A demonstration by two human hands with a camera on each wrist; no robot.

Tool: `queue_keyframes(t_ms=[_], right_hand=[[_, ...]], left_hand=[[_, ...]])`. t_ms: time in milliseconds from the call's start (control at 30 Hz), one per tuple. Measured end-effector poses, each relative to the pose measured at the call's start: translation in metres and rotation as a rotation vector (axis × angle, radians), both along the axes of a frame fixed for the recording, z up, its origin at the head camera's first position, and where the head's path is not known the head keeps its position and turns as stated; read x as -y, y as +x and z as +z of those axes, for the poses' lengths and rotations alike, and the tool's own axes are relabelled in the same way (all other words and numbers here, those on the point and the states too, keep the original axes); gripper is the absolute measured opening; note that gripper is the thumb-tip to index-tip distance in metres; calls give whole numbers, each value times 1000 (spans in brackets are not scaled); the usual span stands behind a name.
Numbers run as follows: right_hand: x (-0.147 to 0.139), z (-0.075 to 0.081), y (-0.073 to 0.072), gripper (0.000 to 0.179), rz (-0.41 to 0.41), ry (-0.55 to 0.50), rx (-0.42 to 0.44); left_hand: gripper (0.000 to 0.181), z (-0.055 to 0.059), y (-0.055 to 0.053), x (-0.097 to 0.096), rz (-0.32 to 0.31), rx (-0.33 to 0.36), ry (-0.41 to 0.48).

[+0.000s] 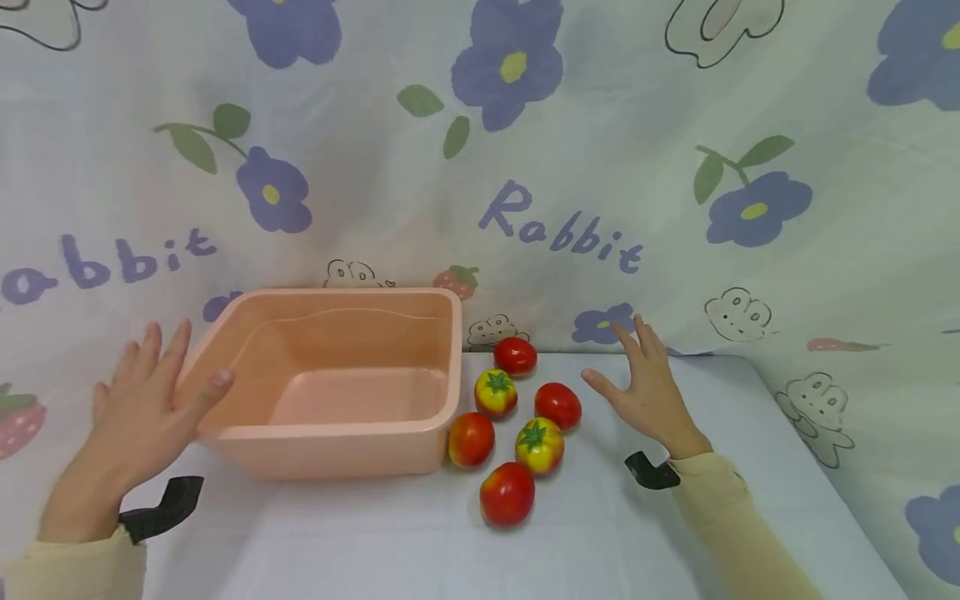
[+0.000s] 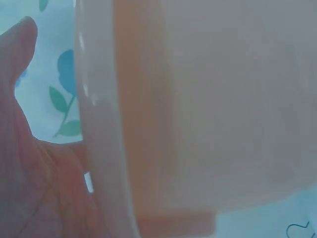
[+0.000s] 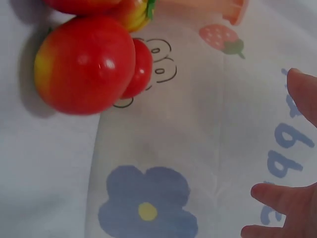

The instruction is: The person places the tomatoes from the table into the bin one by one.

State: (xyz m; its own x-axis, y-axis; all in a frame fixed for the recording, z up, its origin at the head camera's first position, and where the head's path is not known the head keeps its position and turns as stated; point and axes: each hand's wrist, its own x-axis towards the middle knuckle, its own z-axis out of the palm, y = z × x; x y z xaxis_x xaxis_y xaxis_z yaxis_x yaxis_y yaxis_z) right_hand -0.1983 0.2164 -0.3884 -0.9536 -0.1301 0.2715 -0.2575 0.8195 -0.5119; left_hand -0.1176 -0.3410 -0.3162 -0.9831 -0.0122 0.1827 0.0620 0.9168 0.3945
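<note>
A peach-coloured plastic basin (image 1: 330, 454) stands on the white table at left centre, with nothing visible inside. My left hand (image 1: 138, 417) is beside its left end, fingers spread and straight; in the left wrist view the hand (image 2: 44, 188) is close to the basin's rim (image 2: 101, 119), and contact is unclear. Several red and yellow tomatoes lie right of the basin, among them a front tomato (image 1: 507, 495), a green-topped tomato (image 1: 540, 446) and a back tomato (image 1: 515, 357). My right hand (image 1: 647, 392) hovers right of them, fingers apart, holding nothing. The right wrist view shows a large tomato (image 3: 84, 64) near that hand (image 3: 297, 208).
A white cloth (image 1: 390, 192) printed with flowers, rabbits and lettering hangs behind the table and down the right side. The white tabletop (image 1: 360, 542) extends in front of the basin. Black straps (image 1: 161, 508) are at both wrists.
</note>
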Motion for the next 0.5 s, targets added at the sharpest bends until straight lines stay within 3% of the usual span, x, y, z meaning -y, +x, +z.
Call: queue_keyframes(t_ms=[300, 500], right_hand=[[15, -18, 0, 86, 20, -75, 55], [22, -30, -2, 85, 11, -118, 104]], left_hand=[[82, -19, 4, 5, 35, -16, 54], [84, -24, 7, 4, 79, -21, 115]])
